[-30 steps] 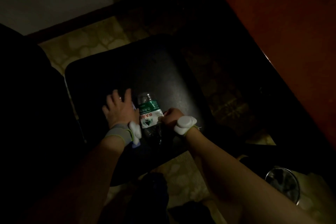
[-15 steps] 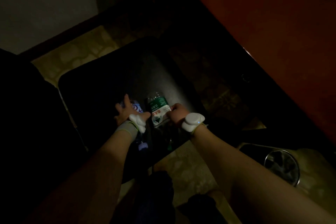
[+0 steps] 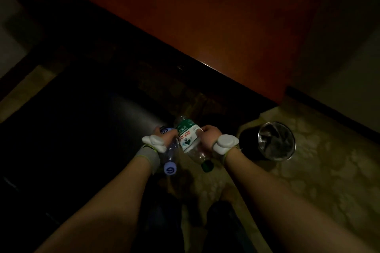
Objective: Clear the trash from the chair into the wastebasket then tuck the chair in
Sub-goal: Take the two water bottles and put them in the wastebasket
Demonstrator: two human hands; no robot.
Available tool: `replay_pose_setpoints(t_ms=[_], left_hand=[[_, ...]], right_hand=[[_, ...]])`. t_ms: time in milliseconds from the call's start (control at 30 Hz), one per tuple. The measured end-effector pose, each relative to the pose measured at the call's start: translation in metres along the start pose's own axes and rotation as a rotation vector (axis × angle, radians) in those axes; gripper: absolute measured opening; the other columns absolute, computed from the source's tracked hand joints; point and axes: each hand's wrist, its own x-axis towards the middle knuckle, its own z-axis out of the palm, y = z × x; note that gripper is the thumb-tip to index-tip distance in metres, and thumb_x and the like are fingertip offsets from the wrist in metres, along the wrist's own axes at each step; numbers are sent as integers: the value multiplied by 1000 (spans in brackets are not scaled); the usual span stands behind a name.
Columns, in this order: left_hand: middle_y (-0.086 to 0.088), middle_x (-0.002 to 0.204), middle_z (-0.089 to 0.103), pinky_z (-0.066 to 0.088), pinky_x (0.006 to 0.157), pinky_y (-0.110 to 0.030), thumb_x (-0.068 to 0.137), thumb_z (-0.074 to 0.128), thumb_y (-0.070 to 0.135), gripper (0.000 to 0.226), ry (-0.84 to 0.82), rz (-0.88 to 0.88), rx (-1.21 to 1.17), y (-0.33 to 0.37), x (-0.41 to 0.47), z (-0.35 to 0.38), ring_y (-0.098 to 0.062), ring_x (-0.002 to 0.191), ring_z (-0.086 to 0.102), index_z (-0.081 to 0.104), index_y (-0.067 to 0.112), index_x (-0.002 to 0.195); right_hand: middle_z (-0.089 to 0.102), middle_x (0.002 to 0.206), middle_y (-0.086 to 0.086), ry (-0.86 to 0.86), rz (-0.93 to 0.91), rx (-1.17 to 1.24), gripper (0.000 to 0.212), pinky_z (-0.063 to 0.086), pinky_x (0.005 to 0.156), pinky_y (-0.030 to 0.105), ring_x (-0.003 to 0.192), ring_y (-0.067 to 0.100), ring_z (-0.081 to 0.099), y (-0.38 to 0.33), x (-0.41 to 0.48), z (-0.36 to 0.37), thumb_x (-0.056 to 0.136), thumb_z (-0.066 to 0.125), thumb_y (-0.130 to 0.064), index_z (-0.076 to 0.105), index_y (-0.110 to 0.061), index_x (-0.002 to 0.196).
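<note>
My left hand [image 3: 164, 134] grips a clear plastic bottle with a pale blue cap [image 3: 170, 157], cap pointing toward me. My right hand [image 3: 209, 135] holds a second clear bottle with a green and white label [image 3: 188, 139] and a green cap. Both bottles are lifted just past the right edge of the black chair seat [image 3: 98, 129], side by side. The round metal wastebasket [image 3: 276, 140] with a dark liner stands on the floor to the right of my right hand.
A red-brown wooden desk [image 3: 205, 16] runs across the top, its dark edge above the chair and basket. The floor [image 3: 308, 191] is pale patterned tile. My legs and shoes show at the bottom centre. The room is very dim.
Both hands have lifted their bottles off the seat and carried them right, toward the wastebasket. My view has swung right, so the basket is nearer the centre.
</note>
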Motion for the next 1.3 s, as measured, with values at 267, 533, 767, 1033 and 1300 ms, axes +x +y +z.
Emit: replay_pose_setpoints(t_ms=[267,533,767,1033,1300], left_hand=[[-15,131,57,42,108,-45,69,69,43,81,-56,-3,99,22,-4,149,-36,120,55,44,5,137],[-13,138,53,39,111,-49,61,75,55,90,-128,-22,111,35,34,277,-36,126,52,45,12,135],[-16,133,51,42,89,-31,84,66,27,75,-187,-11,169,85,-5,356,-28,98,53,28,13,147],[-17,124,57,47,83,-32,85,65,24,74,-134,-58,215,99,6,389,-31,94,58,29,14,148],[-18,120,58,51,92,-42,79,69,26,80,-144,-86,183,97,11,403,-32,92,61,29,18,148]], right_hand=[[68,112,14,55,172,235,43,56,87,44,98,33,67,152,6,-107,92,47,-40,58,-7,118],[66,120,20,162,338,381,56,56,90,49,106,36,65,295,67,-192,80,52,-45,60,-4,117],[58,127,21,126,407,534,45,49,38,13,65,15,55,306,58,-254,101,40,-28,46,4,132],[69,89,16,148,483,605,52,60,82,40,78,24,69,318,88,-288,97,41,-43,49,-4,130],[51,77,3,124,436,803,24,53,53,27,65,16,54,337,93,-291,101,39,-25,56,-9,94]])
